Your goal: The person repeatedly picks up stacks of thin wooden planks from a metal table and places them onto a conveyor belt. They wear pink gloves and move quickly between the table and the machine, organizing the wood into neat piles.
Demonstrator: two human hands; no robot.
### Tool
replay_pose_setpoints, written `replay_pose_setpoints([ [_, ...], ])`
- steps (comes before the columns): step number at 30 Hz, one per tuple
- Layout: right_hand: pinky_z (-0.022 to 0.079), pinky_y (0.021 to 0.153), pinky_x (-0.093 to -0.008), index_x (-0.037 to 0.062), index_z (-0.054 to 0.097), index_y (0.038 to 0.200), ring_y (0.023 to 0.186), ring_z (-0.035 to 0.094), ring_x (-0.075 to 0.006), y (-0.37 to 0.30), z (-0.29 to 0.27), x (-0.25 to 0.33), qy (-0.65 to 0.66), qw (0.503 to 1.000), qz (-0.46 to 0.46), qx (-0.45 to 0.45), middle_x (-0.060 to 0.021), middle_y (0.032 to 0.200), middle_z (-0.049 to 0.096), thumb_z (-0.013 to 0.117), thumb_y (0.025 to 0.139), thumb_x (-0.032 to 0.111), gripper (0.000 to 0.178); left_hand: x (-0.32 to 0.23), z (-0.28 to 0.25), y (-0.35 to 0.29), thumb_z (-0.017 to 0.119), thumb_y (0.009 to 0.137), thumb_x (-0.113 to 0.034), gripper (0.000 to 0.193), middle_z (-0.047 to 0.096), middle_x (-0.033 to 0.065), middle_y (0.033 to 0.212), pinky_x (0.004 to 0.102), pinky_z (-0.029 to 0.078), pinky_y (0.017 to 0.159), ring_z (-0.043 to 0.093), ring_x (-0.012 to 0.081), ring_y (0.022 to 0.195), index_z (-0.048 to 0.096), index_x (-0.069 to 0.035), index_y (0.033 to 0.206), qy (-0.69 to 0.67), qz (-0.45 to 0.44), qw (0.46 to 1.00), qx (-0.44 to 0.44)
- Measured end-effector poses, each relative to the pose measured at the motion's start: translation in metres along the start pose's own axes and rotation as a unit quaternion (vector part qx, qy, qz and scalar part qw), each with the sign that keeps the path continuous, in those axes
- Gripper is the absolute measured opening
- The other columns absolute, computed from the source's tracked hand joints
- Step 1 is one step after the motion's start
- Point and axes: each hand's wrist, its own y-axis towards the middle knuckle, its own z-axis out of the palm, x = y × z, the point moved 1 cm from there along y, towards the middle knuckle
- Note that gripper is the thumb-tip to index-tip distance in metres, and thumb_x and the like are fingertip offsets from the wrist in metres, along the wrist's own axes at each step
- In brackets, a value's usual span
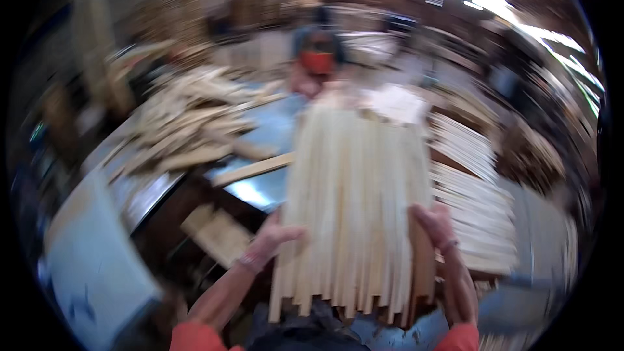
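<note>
Wooden slats point(351, 201) between left hand point(268, 239) and right hand point(437, 223), fingers point(290, 232) part-open, gripping the outer edges; probably stiff, collectively heavy, prone to sliding, best squeezed from both sides.

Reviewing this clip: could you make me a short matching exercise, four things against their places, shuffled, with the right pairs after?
Things
1. Right hand
2. Loose wood heap
3. Left hand
4. Neat stacks of strips

Places
A. At the left edge of the middle row of pale strips
B. Beyond the middle row, on the picture's right
C. At the right edge of the middle row
D. Jumbled on the blue table, toward the picture's left

Right pairs: 1-C, 2-D, 3-A, 4-B
</note>
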Motion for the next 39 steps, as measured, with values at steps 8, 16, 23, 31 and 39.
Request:
replay_pose_setpoints([
  [8, 0.047, 0.06, -0.0348, 0.0009, 0.064, 0.075, 0.063, 0.052, -0.0112, -0.023, 0.22, 0.13, 0.12, 0.973, 0.015, 0.195, 0.0018, 0.07, 0.062, 0.082, 0.093, 0.033, 0.04, -0.059, -0.103, -0.274, 0.09, 0.079, -0.028, 0.099, 0.058, 0.016, 0.147, 0.04, 0.046, 0.115, 0.054, 0.0238, 0.137, 0.041, 0.003, 0.159, 0.011, 0.034, 0.968, -0.25],
  [16, 0.056, 0.073, -0.0337, -0.0063, 0.077, 0.109, 0.08, 0.069, -0.015, -0.178, 0.443, 0.311, 0.201, 0.867, -0.052, 0.453, -0.0064, 0.094, 0.078, 0.081, 0.094, 0.026, 0.036, -0.116, -0.171, -0.558, 0.083, 0.088, -0.015, 0.083, 0.061, 0.0129, 0.145, 0.0365, 0.053, 0.109, 0.061, 0.0213, 0.13, 0.043, -0.004, 0.16, 0.01, 0.055, 0.888, -0.456],
  [23, 0.053, 0.066, -0.0382, -0.0062, 0.077, 0.089, 0.067, 0.064, -0.0176, -0.315, 0.614, 0.402, -0.018, 0.814, -0.178, 0.552, -0.0066, 0.077, 0.073, 0.086, 0.088, 0.042, 0.049, -0.099, -0.196, -0.736, 0.079, 0.085, -0.013, 0.085, 0.064, 0.0149, 0.141, 0.0388, 0.054, 0.107, 0.066, 0.0234, 0.123, 0.041, -0.001, 0.16, -0.041, 0.077, 0.794, -0.602],
  [31, 0.059, 0.087, -0.0478, -0.0114, 0.076, 0.102, 0.098, 0.078, -0.0394, -0.411, 0.722, 0.488, -0.146, 0.81, -0.229, 0.52, -0.0286, 0.097, 0.078, 0.082, 0.076, 0.07, 0.086, -0.104, -0.301, -0.844, 0.084, 0.09, -0.036, 0.093, 0.059, 0.0218, 0.148, 0.0395, 0.05, 0.112, 0.062, 0.0271, 0.131, 0.038, 0.009, 0.156, 0.012, 0.011, 0.748, -0.664],
  [39, 0.057, 0.09, -0.0482, -0.0086, 0.076, 0.106, 0.099, 0.076, -0.0417, -0.493, 0.812, 0.586, -0.1, 0.845, -0.214, 0.48, -0.0285, 0.102, 0.078, 0.081, 0.077, 0.067, 0.081, -0.228, -0.45, -0.931, 0.072, 0.087, -0.071, 0.108, 0.053, 0.0278, 0.156, 0.0436, 0.043, 0.118, 0.053, 0.0353, 0.143, 0.039, -0.001, 0.162, 0.295, -0.343, 0.671, -0.588],
])
